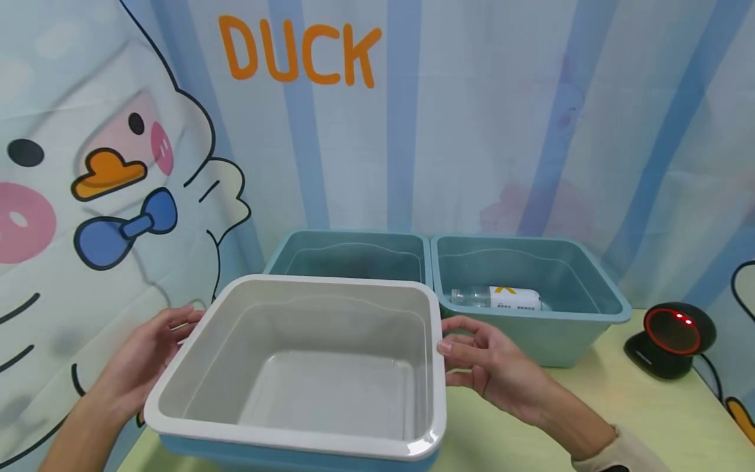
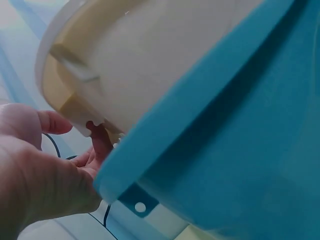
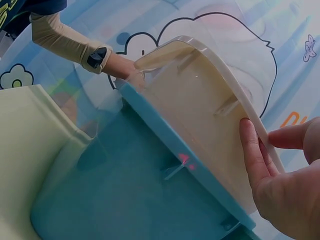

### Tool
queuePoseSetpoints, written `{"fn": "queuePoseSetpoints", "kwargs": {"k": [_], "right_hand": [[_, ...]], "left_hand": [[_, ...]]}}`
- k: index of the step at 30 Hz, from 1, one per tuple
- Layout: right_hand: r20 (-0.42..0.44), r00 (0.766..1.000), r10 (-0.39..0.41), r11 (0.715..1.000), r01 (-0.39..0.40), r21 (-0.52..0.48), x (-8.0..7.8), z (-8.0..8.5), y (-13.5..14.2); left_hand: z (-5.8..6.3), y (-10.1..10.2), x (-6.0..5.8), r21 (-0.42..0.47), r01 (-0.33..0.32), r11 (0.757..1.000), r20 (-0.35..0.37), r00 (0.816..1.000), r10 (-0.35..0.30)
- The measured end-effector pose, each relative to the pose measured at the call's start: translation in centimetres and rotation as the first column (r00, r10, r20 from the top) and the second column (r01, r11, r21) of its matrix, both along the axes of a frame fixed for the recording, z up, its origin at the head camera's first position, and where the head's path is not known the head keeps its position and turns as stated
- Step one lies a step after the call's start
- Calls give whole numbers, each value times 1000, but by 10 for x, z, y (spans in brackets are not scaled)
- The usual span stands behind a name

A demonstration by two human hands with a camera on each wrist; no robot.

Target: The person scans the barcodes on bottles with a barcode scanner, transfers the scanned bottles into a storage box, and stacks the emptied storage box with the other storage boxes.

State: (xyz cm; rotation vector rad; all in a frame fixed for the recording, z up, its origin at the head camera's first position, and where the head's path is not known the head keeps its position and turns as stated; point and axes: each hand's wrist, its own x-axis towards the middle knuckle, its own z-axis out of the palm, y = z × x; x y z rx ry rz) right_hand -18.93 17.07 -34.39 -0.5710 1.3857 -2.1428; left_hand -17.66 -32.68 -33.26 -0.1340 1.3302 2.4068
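A light grey plastic bin (image 1: 354, 314) with a white rim stands tilted above a blue bin (image 1: 295, 455), its lower part inside it. My right hand (image 1: 501, 367) pinches the right rim of the grey bin, thumb on the outer edge and fingers underneath, as the right wrist view shows. On the other side, my left hand (image 1: 141, 360) holds the left rim with its fingers under the lip. In the left wrist view the blue bin's edge (image 2: 150, 145) partly covers those fingers. Nothing lies inside the grey bin.
Two teal bins (image 1: 531, 262) stand side by side behind, the right one with a clear bottle (image 1: 513, 298) bearing a white label. A black device (image 1: 678, 334) with a red ring sits at the right of the pale table (image 1: 643, 406). A printed duck curtain (image 1: 472, 131) hangs behind.
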Motion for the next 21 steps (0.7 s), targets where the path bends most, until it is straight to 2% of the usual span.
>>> {"fn": "queuePoseSetpoints", "kwargs": {"k": [3, 7, 10, 12, 14, 16, 17, 19, 21], "right_hand": [[30, 1000, -1, 1000, 1, -4, 1, -5, 1], [66, 998, -8, 1000, 9, -12, 3, -10, 2], [59, 998, -9, 1000, 9, -8, 3, -12, 3], [40, 999, 0, 1000, 0, 8, 4, -14, 7], [11, 1000, 8, 999, -9, 39, 4, -16, 12], [-37, 999, -1, 996, 4, 91, 4, -18, 20], [-63, 998, -12, 992, 20, 124, 4, -19, 24], [-122, 992, -41, 976, 66, 206, 5, -20, 33], [-181, 981, -75, 943, 128, 306, 6, -20, 43]], "left_hand": [[-3, -1, 0, -106, -13, 994, 13, 1000, 14], [-3, -1, -2, -244, -44, 969, 7, 999, 47], [-3, -1, -3, -345, -48, 937, -20, 999, 44], [-3, -1, -3, -417, -45, 908, -40, 999, 31], [-2, 0, -2, -512, -46, 858, -61, 998, 17], [1, 1, 2, -611, -54, 790, -92, 996, -3], [2, 1, 4, -661, -61, 748, -116, 993, -21], [7, 4, 10, -763, -82, 641, -167, 983, -74], [13, 8, 17, -840, -137, 525, -237, 963, -128]]}}
